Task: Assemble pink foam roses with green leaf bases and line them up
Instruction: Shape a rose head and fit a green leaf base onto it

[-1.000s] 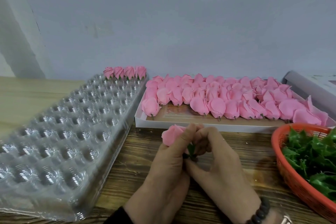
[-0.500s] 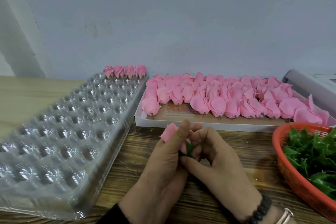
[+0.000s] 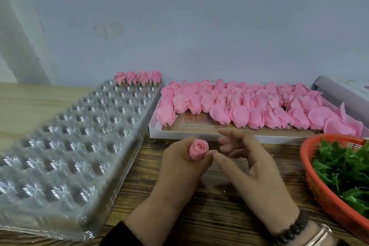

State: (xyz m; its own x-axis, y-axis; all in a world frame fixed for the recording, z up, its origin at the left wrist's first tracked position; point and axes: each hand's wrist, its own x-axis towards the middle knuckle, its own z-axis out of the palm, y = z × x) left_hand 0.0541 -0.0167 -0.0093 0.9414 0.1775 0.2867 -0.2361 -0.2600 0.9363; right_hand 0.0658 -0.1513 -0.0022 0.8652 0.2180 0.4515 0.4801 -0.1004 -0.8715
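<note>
My left hand [image 3: 179, 168] grips a pink foam rose [image 3: 198, 149] upright, its spiral top facing the camera; its leaf base is hidden inside my fingers. My right hand [image 3: 249, 166] hovers just right of it, fingers loosely curled and holding nothing, thumb tip close to the rose. Several finished roses [image 3: 138, 78] with green bases stand in a row at the far end of the clear plastic cell tray [image 3: 65, 136]. A white box [image 3: 199, 136] holds several bare pink roses [image 3: 239, 106]. Green leaf bases [image 3: 345, 166] fill an orange basket [image 3: 327, 201].
The wooden table [image 3: 179, 205] runs under my hands. A grey-white box [image 3: 343, 92] sits at the far right against the wall. The cell tray takes up the whole left side, most cells unfilled.
The rose was held between both hands with the green base being fitted. Now my left hand has turned it upright to face the camera, and my right hand has let go and drawn slightly right.
</note>
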